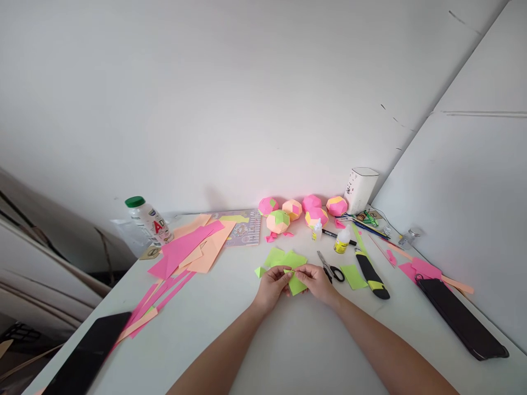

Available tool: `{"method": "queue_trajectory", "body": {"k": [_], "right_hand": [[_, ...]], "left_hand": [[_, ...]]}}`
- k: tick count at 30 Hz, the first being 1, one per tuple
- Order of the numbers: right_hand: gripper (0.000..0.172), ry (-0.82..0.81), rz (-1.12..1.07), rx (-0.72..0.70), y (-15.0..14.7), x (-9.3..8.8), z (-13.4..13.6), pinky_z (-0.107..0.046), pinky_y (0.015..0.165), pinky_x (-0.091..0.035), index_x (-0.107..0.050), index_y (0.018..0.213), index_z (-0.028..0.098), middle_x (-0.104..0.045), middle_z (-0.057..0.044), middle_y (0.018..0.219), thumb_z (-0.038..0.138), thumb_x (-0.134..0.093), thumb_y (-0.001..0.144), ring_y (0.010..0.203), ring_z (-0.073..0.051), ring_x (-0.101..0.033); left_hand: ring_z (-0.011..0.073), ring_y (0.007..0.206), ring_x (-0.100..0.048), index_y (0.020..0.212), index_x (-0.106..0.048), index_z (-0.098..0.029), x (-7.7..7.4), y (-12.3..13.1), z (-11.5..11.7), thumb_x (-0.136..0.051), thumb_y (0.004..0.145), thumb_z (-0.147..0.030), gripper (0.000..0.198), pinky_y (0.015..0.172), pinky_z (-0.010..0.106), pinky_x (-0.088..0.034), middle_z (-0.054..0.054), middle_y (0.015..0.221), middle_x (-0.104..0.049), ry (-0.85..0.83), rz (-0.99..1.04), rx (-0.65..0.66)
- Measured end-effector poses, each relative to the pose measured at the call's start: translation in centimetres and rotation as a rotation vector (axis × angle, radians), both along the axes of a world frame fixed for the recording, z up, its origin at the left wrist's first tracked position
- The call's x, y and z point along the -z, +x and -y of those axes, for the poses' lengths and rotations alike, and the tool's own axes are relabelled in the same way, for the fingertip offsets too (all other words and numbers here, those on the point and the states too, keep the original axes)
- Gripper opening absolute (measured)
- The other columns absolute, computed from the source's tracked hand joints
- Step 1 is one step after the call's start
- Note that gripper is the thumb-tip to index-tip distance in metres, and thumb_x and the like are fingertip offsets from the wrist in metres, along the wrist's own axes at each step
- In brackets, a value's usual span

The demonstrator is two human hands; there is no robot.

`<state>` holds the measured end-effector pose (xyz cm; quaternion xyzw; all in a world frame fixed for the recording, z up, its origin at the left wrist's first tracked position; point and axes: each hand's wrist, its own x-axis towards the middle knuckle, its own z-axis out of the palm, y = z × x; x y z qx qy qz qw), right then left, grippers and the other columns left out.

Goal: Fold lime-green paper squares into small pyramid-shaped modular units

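Two grips: left hand (273, 285) and right hand (316, 280) pinch one small folded green paper (296, 286).
Black-handled scissors (330, 270) just beside, three o'clock; white table (214, 307) edge, eight o'clock.

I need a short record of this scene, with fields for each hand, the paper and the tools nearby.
left hand: pinches the green piece
right hand: pinches the same piece from the other side
green sheets: flat on the table, just behind the hands
scissors: beside the right hand, shut
knife: right of the scissors
glue: upright, behind the scissors
paper balls: by the wall
pink sheets: far left
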<state>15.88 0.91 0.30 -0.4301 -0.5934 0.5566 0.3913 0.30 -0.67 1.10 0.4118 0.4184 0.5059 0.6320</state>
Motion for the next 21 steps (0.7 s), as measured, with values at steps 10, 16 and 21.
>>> {"method": "queue_trajectory", "body": {"k": [10, 16, 21], "right_hand": [[0.034, 0.013, -0.023, -0.008, -0.02, -0.12, 0.19, -0.024, 0.043, -0.047, -0.066, 0.088, 0.014, -0.062, -0.001, 0.066, 0.045, -0.060, 0.075, 0.053, -0.013, -0.056], [0.036, 0.036, -0.011, -0.019, -0.06, 0.46, -0.08, -0.024, 0.042, -0.047, -0.066, 0.089, 0.014, -0.063, -0.002, 0.066, 0.046, -0.059, 0.076, 0.052, -0.013, -0.055], [0.035, 0.032, 0.002, -0.020, -0.10, 0.32, -0.05, -0.023, 0.041, -0.045, -0.066, 0.087, 0.015, -0.062, -0.002, 0.065, 0.047, -0.060, 0.075, 0.050, -0.013, -0.055]], "left_hand": [[0.0066, 0.037, -0.047, 0.075, -0.059, -0.014, 0.20, 0.09, 0.10, -0.074, 0.059, -0.038, 0.032, 0.038, 0.022, -0.042, -0.006, 0.054, -0.051, -0.008, 0.002, -0.032], [0.0070, 0.036, -0.047, 0.071, -0.056, -0.015, 0.25, 0.10, 0.11, -0.073, 0.060, -0.039, 0.032, 0.038, 0.022, -0.041, -0.006, 0.050, -0.050, 0.002, -0.005, -0.027], [0.0064, 0.037, -0.046, 0.070, -0.054, -0.015, 0.23, 0.08, 0.11, -0.072, 0.062, -0.041, 0.033, 0.039, 0.022, -0.041, -0.005, 0.055, -0.051, 0.009, -0.005, -0.017]]}}
